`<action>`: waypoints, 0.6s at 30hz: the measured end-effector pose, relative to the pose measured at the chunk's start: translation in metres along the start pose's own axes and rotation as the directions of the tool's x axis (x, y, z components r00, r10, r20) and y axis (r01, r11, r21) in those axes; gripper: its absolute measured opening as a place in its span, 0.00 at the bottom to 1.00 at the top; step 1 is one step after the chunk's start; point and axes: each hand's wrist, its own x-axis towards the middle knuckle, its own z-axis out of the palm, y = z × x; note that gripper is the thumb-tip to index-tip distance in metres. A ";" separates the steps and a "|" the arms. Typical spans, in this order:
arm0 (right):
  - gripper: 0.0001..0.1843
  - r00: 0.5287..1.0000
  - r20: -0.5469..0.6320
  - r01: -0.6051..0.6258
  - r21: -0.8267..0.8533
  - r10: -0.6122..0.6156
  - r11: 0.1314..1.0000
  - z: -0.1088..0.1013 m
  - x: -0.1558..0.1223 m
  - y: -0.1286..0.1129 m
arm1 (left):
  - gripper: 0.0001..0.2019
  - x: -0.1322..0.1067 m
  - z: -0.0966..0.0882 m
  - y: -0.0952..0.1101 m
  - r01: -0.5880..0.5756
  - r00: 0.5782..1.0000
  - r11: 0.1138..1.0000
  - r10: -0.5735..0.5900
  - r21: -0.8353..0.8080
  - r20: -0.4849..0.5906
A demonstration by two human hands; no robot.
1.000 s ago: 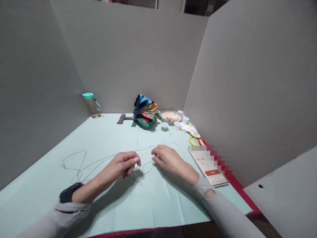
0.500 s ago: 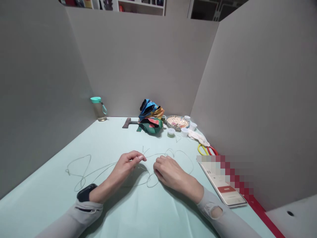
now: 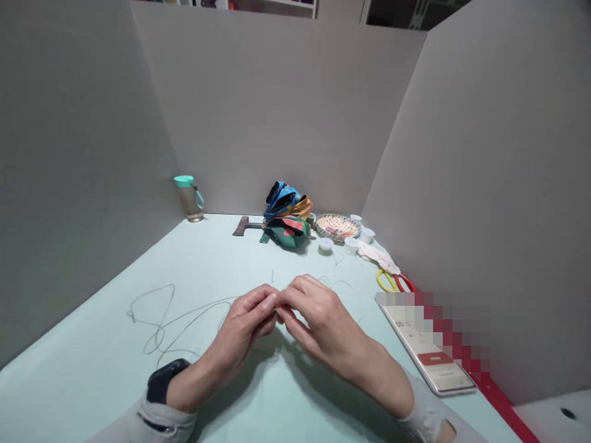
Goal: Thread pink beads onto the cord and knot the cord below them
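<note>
So, L hand point(image 3: 248, 317) & R hand point(image 3: 325, 317) touching, fingertips pressed tog., can't tell if pinching, thin cord point(image 3: 159, 335) looped nr.

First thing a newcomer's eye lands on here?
Likely the bare left hand and bare right hand, fingers meeting near the centre, with thin grey-green thread looped on the pale mint tabletop to their left. Next, the vivid blue, orange and green patterned fabric bundle at the back, then the flat pale-screened phone at right.
</note>
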 end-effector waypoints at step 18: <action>0.06 0.897 -0.069 -0.296 0.641 0.437 0.708 -0.006 -0.010 -0.021 | 0.17 -0.021 -0.007 0.012 -0.031 1.000 0.995 0.031 0.096 0.004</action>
